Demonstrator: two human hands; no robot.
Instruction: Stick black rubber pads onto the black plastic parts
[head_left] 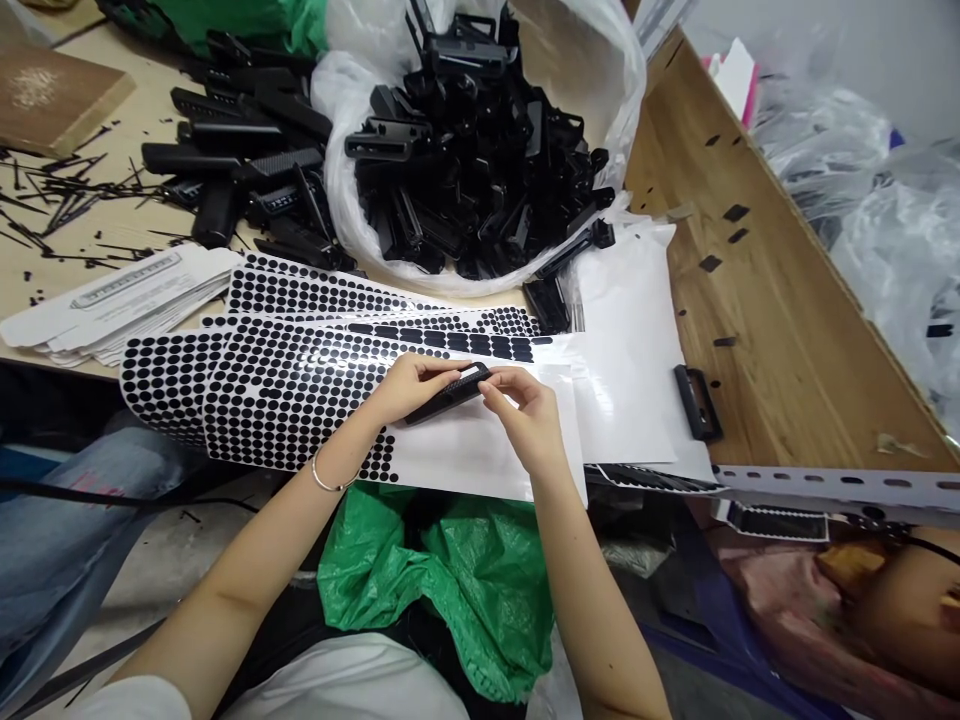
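Observation:
A long, narrow black plastic part [444, 402] is held tilted above the sticker sheets, its right end higher. My left hand [405, 388] is closed on it, thumb along the upper side. At its right end, the thumb and forefinger of my right hand [531, 412] are pinched together against the part. Whether a small sticker is between those fingertips I cannot tell. Below lie white sheets with rows of round black stickers [277, 385], partly peeled bare near my right hand. A strip of oblong black stickers [480, 345] shows just behind the part.
A clear plastic bag [341, 215] full of black plastic parts stands at the back. More black parts [240, 150] are heaped left of it, near folded white papers [120, 300]. A wooden board [795, 300] rises on the right, with a black frame [697, 402] against it.

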